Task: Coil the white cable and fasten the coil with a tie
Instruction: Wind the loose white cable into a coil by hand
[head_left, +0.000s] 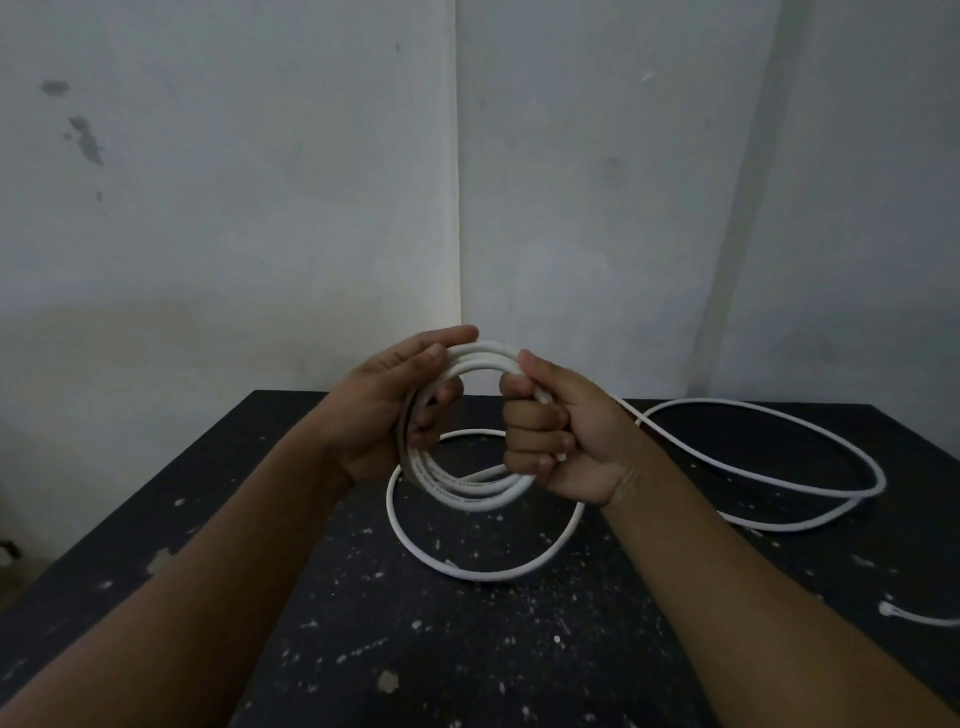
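The left hand (384, 410) grips the left side of the coil (467, 493), with its fingers curled through the middle and its thumb lying along the top of the turns. The right hand (561, 431) is closed in a fist around the right side, pressing the turns together. Between them the coil stands roughly upright above the dark, paint-speckled table (467, 665), a few turns thick. The rest of the white cable (483, 576) is not yet gathered. One loose loop lies on the table right under the coil, a longer loop runs off to the right, and a cable end (888, 609) rests near the right edge. The task looks partly done, since the coil is started but much slack remains. To wind well, one hand should probably act as the anchor and pinch all turns at a single spot. The other would draw in slack and lay each new turn at the same size beside the last. A slight roll of the cable with each turn would likely stop it twisting into a figure of eight. The loop under the coil may snag on the incoming length, so it is best fed in order. No tie shows here, and it will have to be reached without loosening the anchor grip. Behind the table is a pale, marked wall (260, 208).
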